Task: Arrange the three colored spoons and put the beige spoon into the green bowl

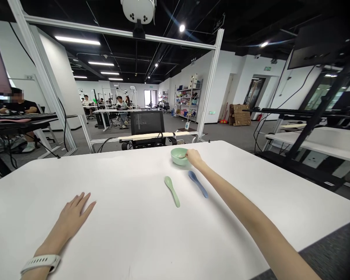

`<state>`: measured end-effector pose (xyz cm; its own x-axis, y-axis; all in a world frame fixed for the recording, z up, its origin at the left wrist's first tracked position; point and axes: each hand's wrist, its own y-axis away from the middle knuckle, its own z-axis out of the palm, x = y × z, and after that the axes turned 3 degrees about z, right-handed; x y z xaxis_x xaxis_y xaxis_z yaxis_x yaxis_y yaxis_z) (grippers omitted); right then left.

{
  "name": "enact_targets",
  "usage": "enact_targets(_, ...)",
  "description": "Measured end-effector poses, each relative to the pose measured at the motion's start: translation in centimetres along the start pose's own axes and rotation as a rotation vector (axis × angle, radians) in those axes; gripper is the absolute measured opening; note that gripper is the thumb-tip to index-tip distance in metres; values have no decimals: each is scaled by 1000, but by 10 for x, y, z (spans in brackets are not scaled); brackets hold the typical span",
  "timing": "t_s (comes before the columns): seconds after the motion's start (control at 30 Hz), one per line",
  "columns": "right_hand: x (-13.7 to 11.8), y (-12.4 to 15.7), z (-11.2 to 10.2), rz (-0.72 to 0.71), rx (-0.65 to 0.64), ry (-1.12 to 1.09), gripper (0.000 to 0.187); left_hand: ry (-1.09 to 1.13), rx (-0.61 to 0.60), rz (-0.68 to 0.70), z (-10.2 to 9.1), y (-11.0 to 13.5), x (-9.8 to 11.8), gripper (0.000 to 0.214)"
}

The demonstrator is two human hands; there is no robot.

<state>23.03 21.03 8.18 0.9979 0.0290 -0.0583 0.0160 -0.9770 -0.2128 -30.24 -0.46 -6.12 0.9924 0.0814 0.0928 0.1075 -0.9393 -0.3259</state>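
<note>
My left hand [74, 214] lies flat on the white table [128, 237] with its fingers apart, holding nothing, and a white wristband [41, 263] circles that wrist. At the far side, my right hand [194, 158] reaches to a pale green bowl [178, 156] and pinches a thin utensil [181, 156] inside it. Nearer me, a pale green spoon [172, 190] and a blue spoon [197, 184] lie apart on the tabletop. The blue spoon sits just below my right wrist. The bowl's inside is partly hidden by my fingers.
A white aluminium frame [212, 77] stands behind the table, with a black mesh chair [147, 124] beyond it. A seated co-worker [20, 107] is at a desk on the left. Black-framed white shelving [315, 142] stands on the right. Other people work at tables farther back.
</note>
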Motion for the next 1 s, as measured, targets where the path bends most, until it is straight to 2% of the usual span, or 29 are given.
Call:
enact_targets(0.2,8,6,0,-31,68,-6,37,-9,33,40,-1,1,1,75)
enact_targets(0.33,35,22,2,-69,243,-143,43,-10,27,35,-5,0,5,72)
enact_targets(0.4,52,36,9,-87,338,-254,43,-4,24,35,-7,0,7,73)
enact_targets(0.47,69,51,22,-113,364,-330,43,5,27,42,-8,0,8,73)
enact_targets(0.6,93,84,57,-175,262,-390,44,13,6,13,-6,0,7,79)
enact_targets(0.73,101,102,82,-189,157,-384,45,12,-30,-30,-4,0,6,87)
enact_targets(0.9,103,104,87,-218,54,-363,45,7,-35,-24,-6,0,5,81)
enact_targets(1.0,103,105,86,-219,37,-361,46,15,-14,36,-8,0,5,77)
